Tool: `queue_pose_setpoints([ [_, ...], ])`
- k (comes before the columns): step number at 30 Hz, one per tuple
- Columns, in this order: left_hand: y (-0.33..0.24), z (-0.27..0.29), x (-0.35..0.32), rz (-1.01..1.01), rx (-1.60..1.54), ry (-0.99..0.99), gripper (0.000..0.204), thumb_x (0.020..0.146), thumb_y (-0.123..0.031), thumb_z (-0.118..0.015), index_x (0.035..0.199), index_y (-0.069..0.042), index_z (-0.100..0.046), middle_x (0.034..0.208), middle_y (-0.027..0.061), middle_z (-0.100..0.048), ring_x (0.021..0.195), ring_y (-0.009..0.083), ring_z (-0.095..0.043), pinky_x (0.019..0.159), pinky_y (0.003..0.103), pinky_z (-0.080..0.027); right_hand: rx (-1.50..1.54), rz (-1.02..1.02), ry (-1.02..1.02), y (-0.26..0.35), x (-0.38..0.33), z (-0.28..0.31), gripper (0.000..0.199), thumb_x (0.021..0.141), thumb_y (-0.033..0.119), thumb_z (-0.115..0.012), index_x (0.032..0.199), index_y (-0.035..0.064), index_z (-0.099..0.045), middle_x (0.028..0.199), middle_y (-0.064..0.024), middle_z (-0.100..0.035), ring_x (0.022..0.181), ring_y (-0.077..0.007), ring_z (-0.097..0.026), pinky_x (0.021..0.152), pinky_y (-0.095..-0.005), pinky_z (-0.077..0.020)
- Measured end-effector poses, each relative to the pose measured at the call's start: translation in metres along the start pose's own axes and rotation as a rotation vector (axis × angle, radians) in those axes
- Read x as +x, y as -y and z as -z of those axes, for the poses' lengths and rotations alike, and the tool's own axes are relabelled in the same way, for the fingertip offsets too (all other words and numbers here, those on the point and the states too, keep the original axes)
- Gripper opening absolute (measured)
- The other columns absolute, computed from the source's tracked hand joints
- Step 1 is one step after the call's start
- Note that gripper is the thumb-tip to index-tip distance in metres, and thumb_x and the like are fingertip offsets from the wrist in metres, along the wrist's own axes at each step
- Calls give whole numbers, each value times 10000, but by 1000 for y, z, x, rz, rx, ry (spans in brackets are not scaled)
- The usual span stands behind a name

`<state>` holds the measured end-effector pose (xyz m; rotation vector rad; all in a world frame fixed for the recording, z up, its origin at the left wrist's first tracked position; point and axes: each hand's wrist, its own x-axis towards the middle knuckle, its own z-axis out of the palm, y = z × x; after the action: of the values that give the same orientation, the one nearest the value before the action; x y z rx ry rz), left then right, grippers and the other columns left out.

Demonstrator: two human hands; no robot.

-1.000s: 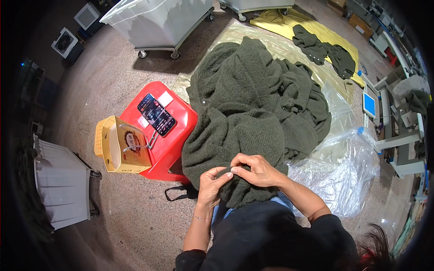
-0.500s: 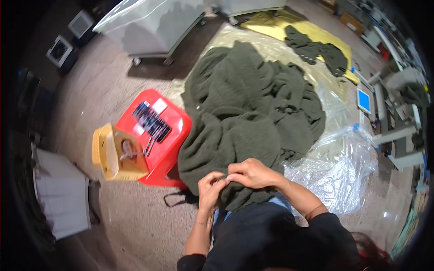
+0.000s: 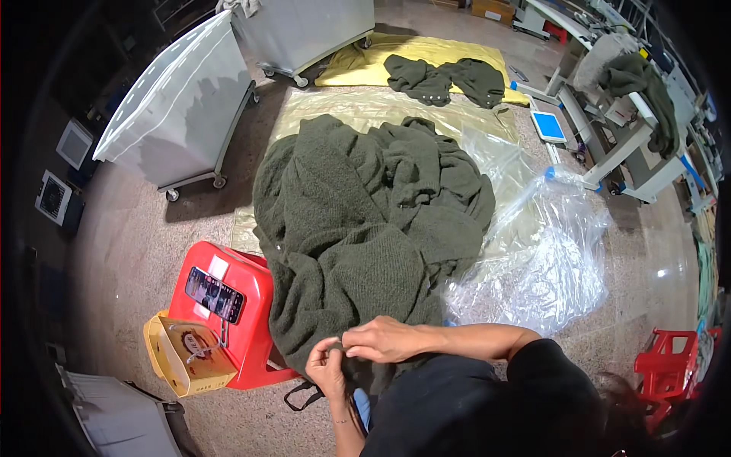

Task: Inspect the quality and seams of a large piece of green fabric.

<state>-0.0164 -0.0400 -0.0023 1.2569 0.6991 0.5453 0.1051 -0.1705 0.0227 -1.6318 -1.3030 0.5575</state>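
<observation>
A large heap of dark green knitwear (image 3: 381, 251) spreads from my lap over the sheeting on the floor. At its near edge my left hand (image 3: 326, 371) and my right hand (image 3: 384, 339) meet, thumbs and fingertips pinched close together. Whatever sits between the fingertips is too small to make out. Part of the knit lies beneath both hands, and my right forearm covers some of its near edge.
At the left stands a red stool (image 3: 255, 305) bearing a phone (image 3: 215, 294), with a yellow paper bag (image 3: 190, 354) against it. Grey wheeled bins (image 3: 190, 107) stand beyond. Clear plastic (image 3: 541, 266) lies right; more dark green knitwear (image 3: 445, 80) rests on yellow sheeting (image 3: 343, 72).
The view has shifted, showing more of the bins and a red stool at right. My hands remain together, their fingertips slightly rearranged, with the right hand's fingers stretched further over the left.
</observation>
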Motion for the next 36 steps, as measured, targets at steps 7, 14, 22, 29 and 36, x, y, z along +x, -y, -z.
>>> queue_pose_setpoints([
  [7, -34, 29, 1, 349, -365, 156, 114, 796, 33, -601, 907, 30, -626, 889, 100, -679, 753, 156, -647, 740, 276, -524, -175, -328, -118, -29, -28, 62, 114, 780, 104, -667, 820, 55, -573, 817, -84, -554, 792, -266, -585, 706, -374, -464],
  [14, -40, 30, -1, 319, -374, 165, 207, 809, -41, -634, 1004, 22, -608, 986, 125, -677, 880, 202, -659, 837, 326, -530, 428, -414, -45, -21, -28, 56, 223, 831, 197, -706, 970, 38, -636, 949, -28, -598, 869, -146, -577, 793, -298, -466],
  [22, -46, 35, 0, 287, -482, 132, 136, 886, -55, -608, 994, 27, -618, 935, 93, -684, 826, 143, -651, 788, 273, -519, 176, -409, -95, -10, -23, 48, 251, 809, 169, -679, 916, -6, -535, 772, -122, -575, 755, -251, -582, 701, -326, -462],
  [29, -47, 38, -2, 278, -541, 245, 193, 907, -78, -573, 1071, 17, -608, 1013, 97, -680, 923, 172, -655, 841, 302, -515, 286, -444, 23, -6, -43, 63, 201, 818, 84, -672, 976, 12, -569, 850, -49, -621, 814, -106, -559, 720, -283, -455],
  [36, -46, 30, -2, 262, -478, 234, 233, 906, -100, -582, 1092, 41, -580, 1027, 118, -671, 924, 187, -656, 851, 317, -519, 205, -548, -300, -11, -50, 69, 235, 783, 14, -699, 1004, -5, -622, 808, -49, -655, 798, -112, -618, 713, -275, -498],
])
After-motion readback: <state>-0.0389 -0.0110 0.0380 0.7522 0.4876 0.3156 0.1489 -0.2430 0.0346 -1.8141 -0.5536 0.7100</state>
